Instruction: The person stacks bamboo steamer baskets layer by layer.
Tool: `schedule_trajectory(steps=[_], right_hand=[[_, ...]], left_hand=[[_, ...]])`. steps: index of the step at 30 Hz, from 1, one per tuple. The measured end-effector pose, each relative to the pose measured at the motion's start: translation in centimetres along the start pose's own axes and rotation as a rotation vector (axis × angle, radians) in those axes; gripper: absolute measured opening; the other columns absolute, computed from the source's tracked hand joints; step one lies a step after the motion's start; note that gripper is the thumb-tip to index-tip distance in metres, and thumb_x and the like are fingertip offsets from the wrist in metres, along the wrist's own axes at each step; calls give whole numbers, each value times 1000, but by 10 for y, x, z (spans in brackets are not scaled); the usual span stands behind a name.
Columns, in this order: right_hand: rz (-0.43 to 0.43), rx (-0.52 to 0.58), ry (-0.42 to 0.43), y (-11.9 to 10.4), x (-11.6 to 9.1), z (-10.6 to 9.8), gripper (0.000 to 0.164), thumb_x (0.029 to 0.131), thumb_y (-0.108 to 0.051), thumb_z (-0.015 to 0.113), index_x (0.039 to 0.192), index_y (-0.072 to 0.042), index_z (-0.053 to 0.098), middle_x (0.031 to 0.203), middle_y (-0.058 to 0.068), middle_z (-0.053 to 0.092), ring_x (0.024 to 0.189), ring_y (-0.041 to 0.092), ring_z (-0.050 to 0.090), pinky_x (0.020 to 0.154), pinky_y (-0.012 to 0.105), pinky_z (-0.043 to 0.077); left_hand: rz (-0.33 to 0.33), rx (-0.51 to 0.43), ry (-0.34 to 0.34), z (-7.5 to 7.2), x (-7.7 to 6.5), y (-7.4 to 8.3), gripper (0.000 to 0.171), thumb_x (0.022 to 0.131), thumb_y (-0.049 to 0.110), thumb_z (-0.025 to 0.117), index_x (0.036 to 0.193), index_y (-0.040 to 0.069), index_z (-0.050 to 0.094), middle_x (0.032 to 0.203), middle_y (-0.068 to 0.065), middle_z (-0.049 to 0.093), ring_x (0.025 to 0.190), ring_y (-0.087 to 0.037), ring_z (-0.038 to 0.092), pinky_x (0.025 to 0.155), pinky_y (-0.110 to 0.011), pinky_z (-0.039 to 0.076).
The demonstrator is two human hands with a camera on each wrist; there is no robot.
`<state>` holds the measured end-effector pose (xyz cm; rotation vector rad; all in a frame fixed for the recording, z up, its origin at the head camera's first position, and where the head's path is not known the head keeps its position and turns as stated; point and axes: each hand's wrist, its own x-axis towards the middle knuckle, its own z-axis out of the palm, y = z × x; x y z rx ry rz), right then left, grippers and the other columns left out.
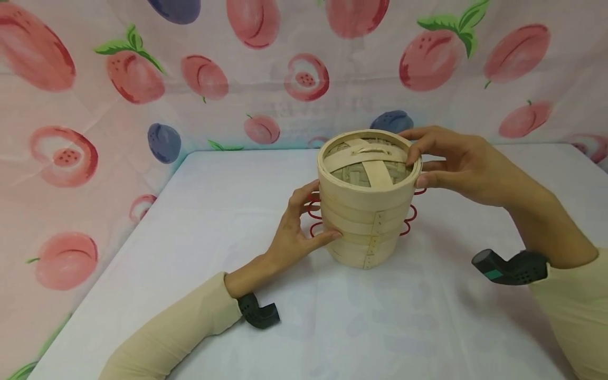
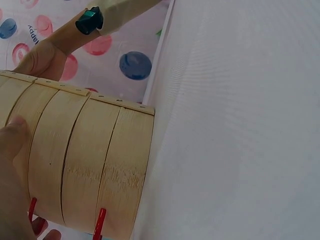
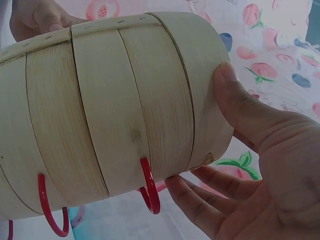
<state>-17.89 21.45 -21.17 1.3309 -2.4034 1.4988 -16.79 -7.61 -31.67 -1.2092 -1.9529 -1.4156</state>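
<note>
A round bamboo steamer (image 1: 353, 221) of stacked tiers appears to stand on the white-covered table, its woven lid (image 1: 380, 170) on top. Red loops (image 1: 411, 212) stick out from both sides. My left hand (image 1: 295, 227) holds the steamer's left side, thumb across the front and fingers round the back, partly hidden. At the upper right, my right hand (image 1: 467, 166) grips the lid's rim, with the thumb against the outer wall and a fingertip over the top edge. In the right wrist view, the thumb (image 3: 240, 100) touches the lid's side and other fingers curl beneath.
The white tablecloth (image 1: 228, 211) spreads around the steamer. Behind and to the left hangs a pink cloth (image 1: 266, 79) printed with fruit. A dark device (image 1: 260, 314) is strapped to the left wrist, another dark device (image 1: 513, 268) to the right.
</note>
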Motion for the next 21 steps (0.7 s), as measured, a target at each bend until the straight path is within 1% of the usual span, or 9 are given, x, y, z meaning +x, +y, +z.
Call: schedule_trajectory(steps=[2,5,7,8,11,16,19,21], right_hand=[[2,17,1,1,-1,1,32,72,19,61,99,3,55,128,19,38,115,27,40,78,26,48],[-1,-4,4,1,-3,3,32,72,18,62,99,2,55,128,18,38,116,27,40,78,25,48],[-10,0,6,0,-3,3,32,72,19,62,98,3,56,128,19,38,118,28,37,79,25,48],[-15,1,6,0,-2,4,32,72,19,61,98,3,56,128,19,38,118,28,37,79,25,47],[-17,20,0,-1,-1,4,32,72,19,61,99,3,55,128,19,37,117,29,38,79,25,48],[4,6,-14,-1,-1,4,33,73,18,61,101,2,55,130,18,36,116,27,39,76,26,49],[9,3,-18,-1,-2,3,35,73,18,61,103,2,55,130,17,36,115,27,40,76,27,49],[5,-3,-20,-1,-2,3,38,72,18,61,106,2,55,130,17,37,117,27,38,78,26,49]], left_hand=[[5,1,1,0,0,7,88,68,4,77,135,13,20,125,-16,36,104,-31,45,79,-48,43],[2,9,2,0,-1,13,76,77,22,69,134,12,19,124,-17,37,104,-31,45,79,-48,42],[0,18,7,0,-1,14,73,80,32,63,135,13,19,124,-17,36,104,-31,44,79,-49,42],[-1,20,10,0,-1,15,73,81,35,62,135,13,18,125,-17,36,104,-31,45,79,-49,41],[-13,13,20,0,-1,15,74,81,36,61,135,12,16,125,-19,37,104,-32,45,80,-50,41],[-57,-38,26,0,0,17,76,81,35,62,133,7,14,123,-22,39,105,-33,46,83,-51,39],[-76,-54,22,0,0,18,77,80,30,65,133,5,14,123,-21,40,106,-32,45,85,-48,39],[-93,-57,20,0,0,19,79,79,23,68,132,3,13,124,-21,40,106,-31,45,86,-47,39]])
